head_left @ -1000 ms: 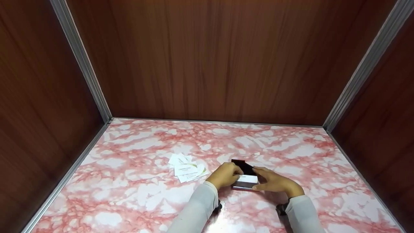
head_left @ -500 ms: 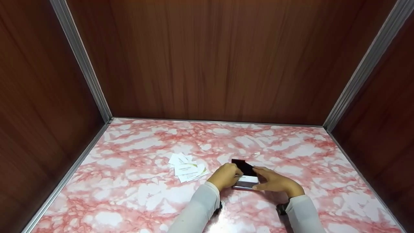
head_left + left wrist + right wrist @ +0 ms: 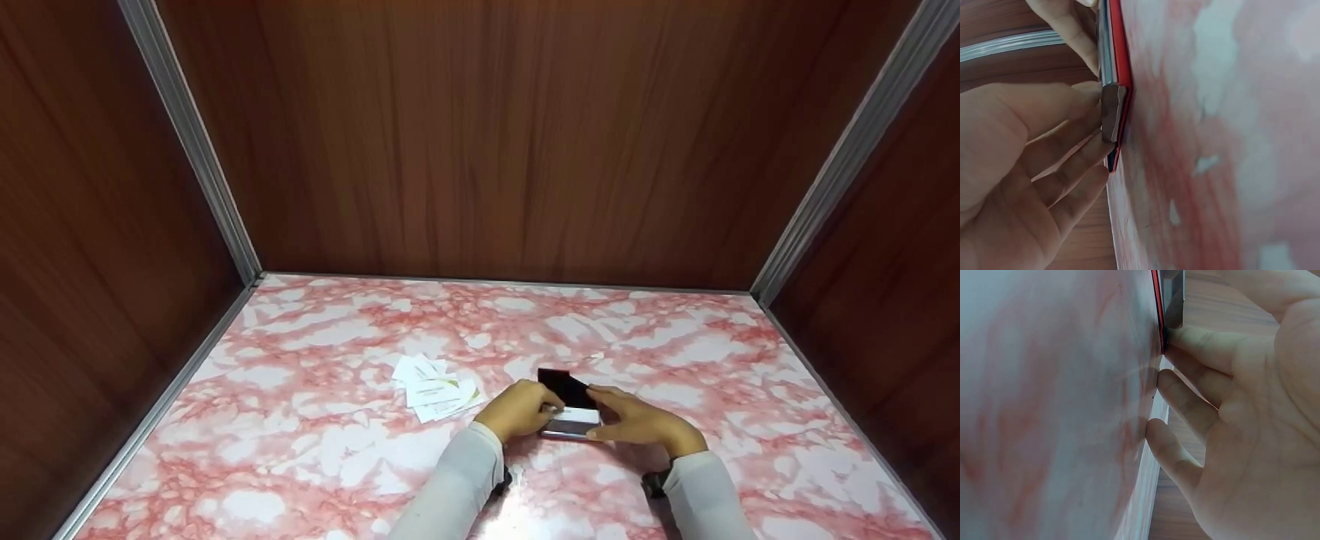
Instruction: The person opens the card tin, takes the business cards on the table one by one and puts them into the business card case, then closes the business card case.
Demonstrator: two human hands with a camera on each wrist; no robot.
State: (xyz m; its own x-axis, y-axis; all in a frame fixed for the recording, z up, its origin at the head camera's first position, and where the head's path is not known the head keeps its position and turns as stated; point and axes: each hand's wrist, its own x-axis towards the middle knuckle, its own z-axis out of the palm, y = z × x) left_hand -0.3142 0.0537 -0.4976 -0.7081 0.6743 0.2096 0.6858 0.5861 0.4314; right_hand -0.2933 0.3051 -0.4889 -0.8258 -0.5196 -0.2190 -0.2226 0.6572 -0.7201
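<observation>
At three o'clock, a right hand [image 3: 645, 426] grips an open case [image 3: 571, 391] on the table [image 3: 337, 454]; at nine, a left hand [image 3: 517, 410] touches its white card [image 3: 579, 414], apparently seating it, any pinch unclear. The next move likely calls for level pressure. Beyond, toward ten, lie loose cards [image 3: 433, 393].

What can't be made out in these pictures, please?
Head: print on the loose cards, too small.
Head: the left side of the card case, partly hidden by the left hand.
Left wrist: case's far end, cut off by the top edge.
Right wrist: most of the case, likewise cut off.
</observation>
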